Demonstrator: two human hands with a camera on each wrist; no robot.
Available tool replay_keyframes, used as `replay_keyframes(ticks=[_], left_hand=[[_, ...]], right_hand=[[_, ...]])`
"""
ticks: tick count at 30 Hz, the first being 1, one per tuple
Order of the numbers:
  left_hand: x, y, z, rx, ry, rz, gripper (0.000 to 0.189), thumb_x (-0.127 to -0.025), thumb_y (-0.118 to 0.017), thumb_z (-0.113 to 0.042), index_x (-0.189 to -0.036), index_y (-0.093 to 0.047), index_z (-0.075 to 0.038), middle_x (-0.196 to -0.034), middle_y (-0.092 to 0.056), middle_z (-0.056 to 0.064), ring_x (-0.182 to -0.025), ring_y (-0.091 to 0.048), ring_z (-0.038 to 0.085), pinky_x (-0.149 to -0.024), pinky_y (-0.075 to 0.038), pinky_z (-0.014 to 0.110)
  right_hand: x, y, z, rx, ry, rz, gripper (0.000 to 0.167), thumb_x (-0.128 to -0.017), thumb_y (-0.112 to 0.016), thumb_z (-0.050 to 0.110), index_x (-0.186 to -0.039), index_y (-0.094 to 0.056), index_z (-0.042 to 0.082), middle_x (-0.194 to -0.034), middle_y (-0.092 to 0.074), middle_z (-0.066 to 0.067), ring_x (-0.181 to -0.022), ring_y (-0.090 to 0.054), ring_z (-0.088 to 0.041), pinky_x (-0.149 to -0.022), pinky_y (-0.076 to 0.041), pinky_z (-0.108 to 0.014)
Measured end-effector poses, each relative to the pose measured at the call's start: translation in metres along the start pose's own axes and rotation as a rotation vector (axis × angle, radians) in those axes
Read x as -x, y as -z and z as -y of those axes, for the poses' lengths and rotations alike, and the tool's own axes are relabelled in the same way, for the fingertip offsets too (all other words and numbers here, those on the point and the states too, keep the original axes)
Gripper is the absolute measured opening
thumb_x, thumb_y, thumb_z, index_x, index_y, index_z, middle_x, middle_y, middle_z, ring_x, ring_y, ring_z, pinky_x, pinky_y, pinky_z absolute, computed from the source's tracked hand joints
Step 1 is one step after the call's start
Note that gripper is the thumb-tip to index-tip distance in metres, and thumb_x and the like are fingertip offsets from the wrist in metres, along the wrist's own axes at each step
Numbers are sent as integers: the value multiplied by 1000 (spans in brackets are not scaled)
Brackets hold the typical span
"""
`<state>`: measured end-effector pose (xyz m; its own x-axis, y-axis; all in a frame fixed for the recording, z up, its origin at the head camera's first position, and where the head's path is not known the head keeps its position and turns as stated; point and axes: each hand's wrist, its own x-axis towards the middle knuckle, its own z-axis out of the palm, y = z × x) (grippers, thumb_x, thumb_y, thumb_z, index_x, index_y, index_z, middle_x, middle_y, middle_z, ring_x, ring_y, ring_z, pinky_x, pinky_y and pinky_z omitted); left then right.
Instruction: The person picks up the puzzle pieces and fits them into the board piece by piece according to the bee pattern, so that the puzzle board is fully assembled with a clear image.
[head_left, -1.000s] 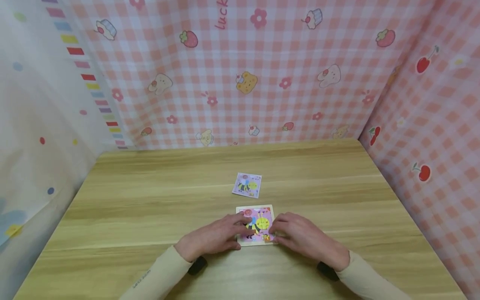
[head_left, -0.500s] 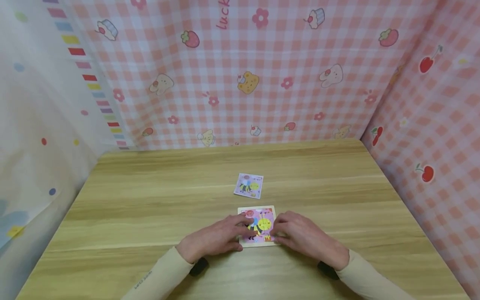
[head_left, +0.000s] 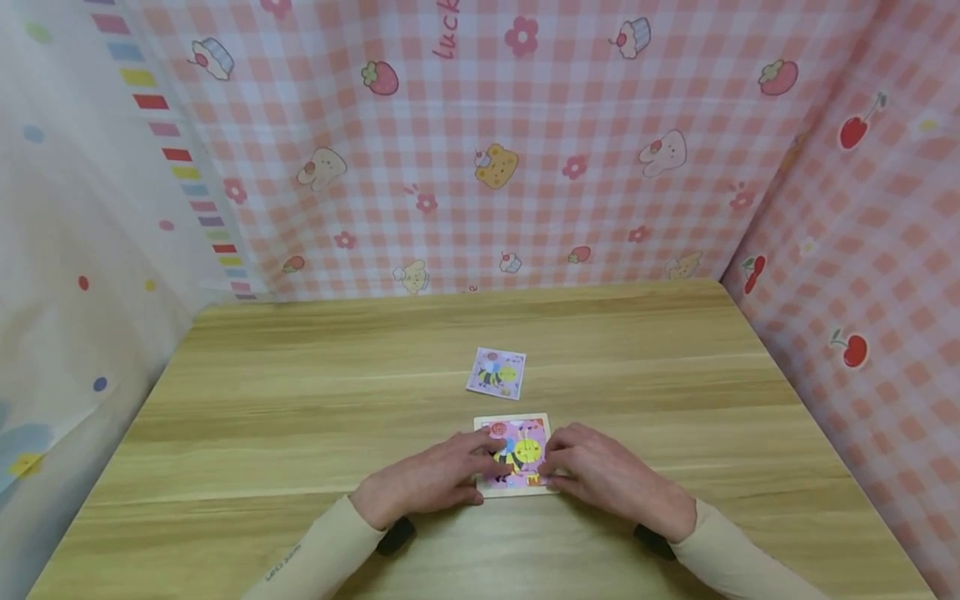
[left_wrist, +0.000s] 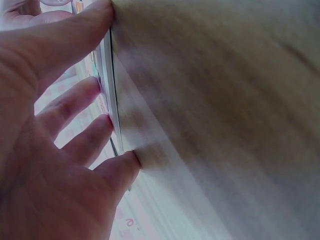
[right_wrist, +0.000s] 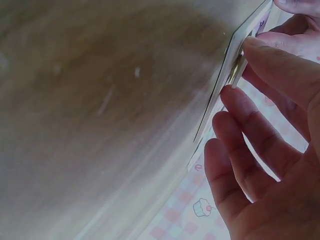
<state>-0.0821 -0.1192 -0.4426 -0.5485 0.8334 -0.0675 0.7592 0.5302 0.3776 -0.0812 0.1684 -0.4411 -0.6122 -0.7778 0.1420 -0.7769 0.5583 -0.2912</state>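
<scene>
A square bee jigsaw puzzle [head_left: 527, 450] lies in its pale wooden tray [head_left: 517, 417] on the table. My left hand [head_left: 427, 473] rests over the tray's left side, fingers spread across the bee picture and thumb by the near left corner. At the right edge, my right hand [head_left: 600, 473] pinches a puzzle piece [right_wrist: 235, 74] between thumb and fingers; in the right wrist view its edge stands tilted up from the tray. The right fingers partly hide that piece. In the left wrist view, fingertips [left_wrist: 107, 120] touch the tray's side.
Behind the tray, a square card [head_left: 497, 373] with the same bee picture lies flat on the wooden table [head_left: 300, 400]. A pink checked curtain [head_left: 450, 125] hangs along the back and right; a pale dotted curtain [head_left: 67, 217] hangs at the left.
Both hands stay almost where they were on the puzzle; the right fingertips shift only slightly at its right edge. The head view itself moves a little.
</scene>
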Motion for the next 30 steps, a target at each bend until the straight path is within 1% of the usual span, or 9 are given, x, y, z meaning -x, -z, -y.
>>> replay_keyframes(ticks=[5,11,16,22,24,27,30], left_hand=[[0,0,1,9,21,14,46,-98,-73,-22,-143,-64,-17,-156,-49,7,-146,-42,23,-120,-35,42],[0,-2,2,4,-13,-9,47,-97,-75,-20,-142,-64,-14,-154,-50,9,-144,-44,25,-118,-38,44],[0,-2,2,8,-15,-9,48,-97,-74,-20,-143,-63,-14,-154,-50,9,-143,-45,26,-118,-38,46],[0,-2,1,29,18,13,46,-99,-72,-22,-143,-63,-16,-156,-48,8,-145,-42,25,-120,-35,46],[0,-2,1,38,35,25,46,-99,-72,-22,-144,-63,-17,-158,-47,6,-147,-41,24,-122,-33,47],[0,-2,2,46,47,32,46,-99,-72,-22,-144,-62,-18,-158,-46,6,-147,-40,24,-122,-32,47],[-1,-2,1,47,42,30,47,-99,-72,-21,-144,-62,-17,-158,-47,6,-146,-41,25,-121,-33,48]], right_hand=[[-2,0,0,-3,-3,16,5,-91,-82,20,-95,-80,18,-102,-69,5,-94,-61,-10,-83,-56,-30],[-2,1,1,-18,-12,36,4,-92,-81,20,-95,-80,18,-104,-68,5,-94,-61,-9,-84,-56,-30],[-1,1,0,-26,-10,45,7,-90,-82,20,-96,-81,17,-104,-67,5,-92,-60,-8,-83,-56,-30],[0,5,1,-33,-26,107,15,-93,-79,27,-103,-83,15,-108,-67,3,-95,-60,-8,-86,-56,-31],[0,6,2,-14,-10,134,19,-94,-78,30,-106,-83,15,-111,-67,1,-96,-61,-9,-87,-56,-32],[0,9,2,20,19,170,22,-96,-75,33,-108,-83,16,-115,-66,-1,-97,-61,-10,-87,-56,-33],[2,10,3,40,28,199,22,-98,-73,36,-106,-82,18,-118,-65,-2,-99,-61,-12,-88,-56,-34]])
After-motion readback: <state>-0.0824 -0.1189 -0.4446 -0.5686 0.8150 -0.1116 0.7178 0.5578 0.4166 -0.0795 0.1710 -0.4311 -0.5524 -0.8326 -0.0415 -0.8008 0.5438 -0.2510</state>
